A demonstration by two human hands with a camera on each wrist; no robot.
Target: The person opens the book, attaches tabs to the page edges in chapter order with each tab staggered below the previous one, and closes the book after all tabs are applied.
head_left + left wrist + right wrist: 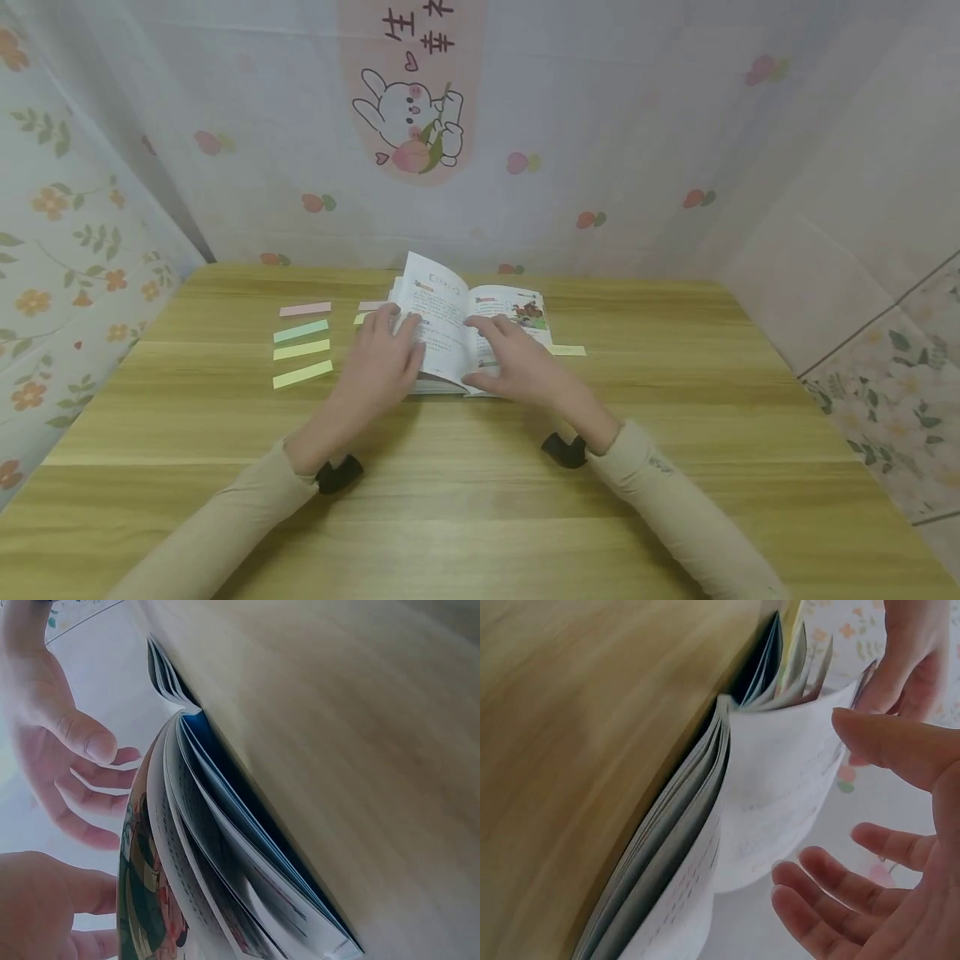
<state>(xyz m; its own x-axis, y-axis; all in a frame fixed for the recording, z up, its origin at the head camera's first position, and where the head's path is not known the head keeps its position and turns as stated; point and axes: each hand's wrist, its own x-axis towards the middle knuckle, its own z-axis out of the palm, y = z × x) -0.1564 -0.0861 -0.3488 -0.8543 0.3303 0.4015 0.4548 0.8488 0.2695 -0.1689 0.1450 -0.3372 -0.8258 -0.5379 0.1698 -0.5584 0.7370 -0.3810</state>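
Note:
An open book [442,329] with printed text and small pictures lies on the table, and its left-hand leaves stand partly raised. My left hand [382,354] rests on the raised left page, fingers and thumb extended against its printed face. In the left wrist view, the illustrated back of that leaf [142,892] hides part of the left fingertips. My right hand [521,358] hovers over the right page with fingers spread and loosely bent. The right wrist view shows nothing between the right hand's fingers [821,877]. A yellow sticky strip [568,351] sticks out from the book's right edge.
Left of the book lie a pink strip [305,309], a green strip [302,331] and two yellow strips [303,373]. Another pink strip [370,306] shows at the book's left edge. A printed curtain [600,125] hangs behind the wooden table [465,517].

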